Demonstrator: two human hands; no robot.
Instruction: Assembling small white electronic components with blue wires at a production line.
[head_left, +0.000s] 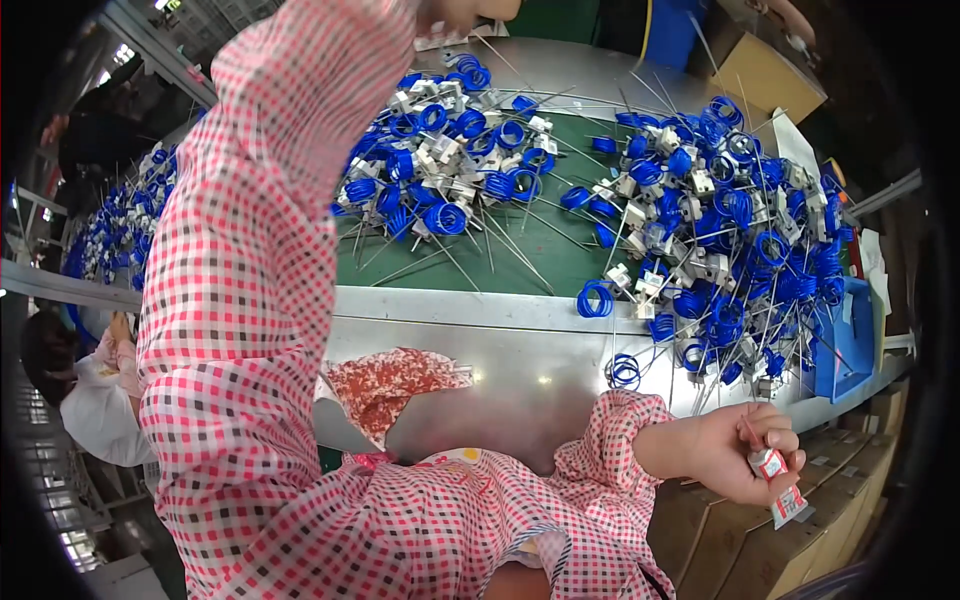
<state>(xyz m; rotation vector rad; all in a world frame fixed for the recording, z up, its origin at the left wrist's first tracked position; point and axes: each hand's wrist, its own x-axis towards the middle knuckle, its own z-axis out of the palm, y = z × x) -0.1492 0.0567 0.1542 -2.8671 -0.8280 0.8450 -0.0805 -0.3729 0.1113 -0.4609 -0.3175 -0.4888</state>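
My right hand [735,455] is low at the right, just off the metal table's front edge [500,345]. It is closed around a small red and white tube [778,478], whose end hangs below the fingers. My left arm, in a pink checked sleeve [260,230], rises across the left of the picture. Only a bit of my left hand [468,10] shows at the top edge, so its grip is hidden. Heaps of blue wire coils with white blocks and thin metal rods [450,150] [730,230] lie on a green mat [530,255].
A red patterned cloth [390,385] lies at the table's near edge. A blue tray [848,345] sits at the right end. Cardboard boxes stand at lower right [770,545] and top right [765,70]. Another person [85,400] is at far left, near more blue coils [115,225].
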